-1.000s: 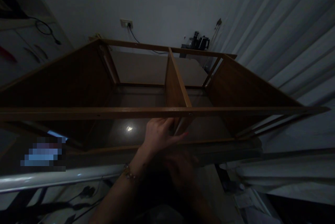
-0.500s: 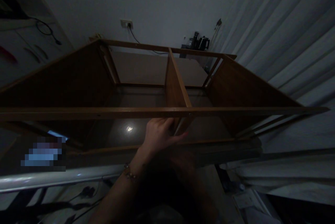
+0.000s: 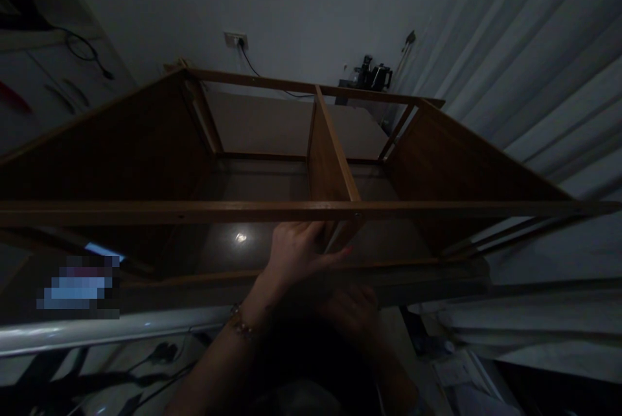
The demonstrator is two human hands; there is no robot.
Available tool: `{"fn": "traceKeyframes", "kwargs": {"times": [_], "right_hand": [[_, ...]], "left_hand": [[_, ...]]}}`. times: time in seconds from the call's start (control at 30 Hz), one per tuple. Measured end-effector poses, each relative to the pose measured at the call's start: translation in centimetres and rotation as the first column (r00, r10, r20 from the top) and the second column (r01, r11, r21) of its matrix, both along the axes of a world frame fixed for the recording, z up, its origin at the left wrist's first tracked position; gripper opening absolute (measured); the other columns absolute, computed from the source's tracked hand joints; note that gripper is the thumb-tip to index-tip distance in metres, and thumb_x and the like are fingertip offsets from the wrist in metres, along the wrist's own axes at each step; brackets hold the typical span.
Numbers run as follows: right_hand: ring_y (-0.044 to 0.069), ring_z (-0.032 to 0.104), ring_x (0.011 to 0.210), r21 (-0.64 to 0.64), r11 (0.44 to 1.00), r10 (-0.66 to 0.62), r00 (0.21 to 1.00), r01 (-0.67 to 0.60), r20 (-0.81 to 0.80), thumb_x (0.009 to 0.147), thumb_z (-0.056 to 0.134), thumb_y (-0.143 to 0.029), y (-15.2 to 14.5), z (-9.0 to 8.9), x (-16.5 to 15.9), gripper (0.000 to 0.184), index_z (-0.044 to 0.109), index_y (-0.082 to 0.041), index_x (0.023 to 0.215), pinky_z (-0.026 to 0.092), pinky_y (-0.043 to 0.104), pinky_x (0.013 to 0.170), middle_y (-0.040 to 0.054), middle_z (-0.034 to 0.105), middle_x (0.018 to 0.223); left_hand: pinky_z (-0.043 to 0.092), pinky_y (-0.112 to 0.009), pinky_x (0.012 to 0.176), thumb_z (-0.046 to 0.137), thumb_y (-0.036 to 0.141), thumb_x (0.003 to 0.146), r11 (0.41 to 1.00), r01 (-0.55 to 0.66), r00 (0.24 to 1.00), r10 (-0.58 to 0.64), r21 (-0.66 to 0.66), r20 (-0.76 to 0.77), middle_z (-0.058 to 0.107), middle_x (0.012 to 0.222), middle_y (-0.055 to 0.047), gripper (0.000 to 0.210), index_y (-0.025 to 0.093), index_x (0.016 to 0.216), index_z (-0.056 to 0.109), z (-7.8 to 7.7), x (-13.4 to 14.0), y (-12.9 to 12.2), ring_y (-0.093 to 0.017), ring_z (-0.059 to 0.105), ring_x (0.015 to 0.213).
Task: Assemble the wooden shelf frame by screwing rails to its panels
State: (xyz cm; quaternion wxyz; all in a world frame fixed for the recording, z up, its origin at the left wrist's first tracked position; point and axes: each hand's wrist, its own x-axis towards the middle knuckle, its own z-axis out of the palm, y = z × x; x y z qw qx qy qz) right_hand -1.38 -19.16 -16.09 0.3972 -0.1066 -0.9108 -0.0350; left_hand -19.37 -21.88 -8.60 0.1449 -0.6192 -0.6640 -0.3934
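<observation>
A wooden cabinet frame with an upright divider panel down its middle lies before me. My left hand reaches below the near rail and is closed round the front edge of the divider. Its thumb crosses that edge, and its other fingers are partly hidden behind the wood. Nearer my body, under the cabinet's lower front edge, my right hand hangs apart from the frame. Dim light and motion smear its fingers, so what it holds, if anything, does not show.
A lit, pixelated screen lies at the left, above a pale metal bar. White curtains hang along the right. Behind the cabinet are a wall socket with a plugged cord and a dark kettle.
My right hand has shifted slightly up and to the right and shows more clearly. My left hand keeps its hold on the divider. The view has shifted slightly.
</observation>
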Motion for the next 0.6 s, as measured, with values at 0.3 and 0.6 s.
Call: {"fn": "traceKeyframes", "kwargs": {"times": [0.3, 0.6], "right_hand": [[0.015, 0.055, 0.072, -0.182, 0.982, -0.042, 0.999, 0.042, 0.002, 0.098, 0.052, -0.033, -0.6, -0.4, -1.3, 0.029, 0.057, -0.022, 0.071, 0.031, 0.035, 0.075, -0.0019, 0.066, 0.067], [0.014, 0.062, 0.076, -0.099, 0.974, 0.201, 0.98, -0.201, -0.012, 0.094, 0.061, -0.035, 0.8, -1.7, -0.5, 0.012, 0.065, -0.026, 0.089, 0.044, 0.031, 0.081, -0.0024, 0.07, 0.078]], "left_hand": [[0.041, -0.028, 0.052, 0.062, 0.063, 0.078, 1.0, 0.002, 1.0, -0.002, 0.01, -0.014, 0.071, 0.063, -0.003, 0.046, 0.018, 0.072, 0.062, -0.2, -0.1, 0.0, -0.017, 0.066, 0.054], [0.04, -0.028, 0.052, 0.061, 0.063, 0.08, 1.0, 0.003, 1.0, -0.003, -0.003, -0.01, 0.071, 0.063, -0.003, 0.045, 0.019, 0.075, 0.063, 0.2, 0.0, -0.1, -0.017, 0.064, 0.054]]}}
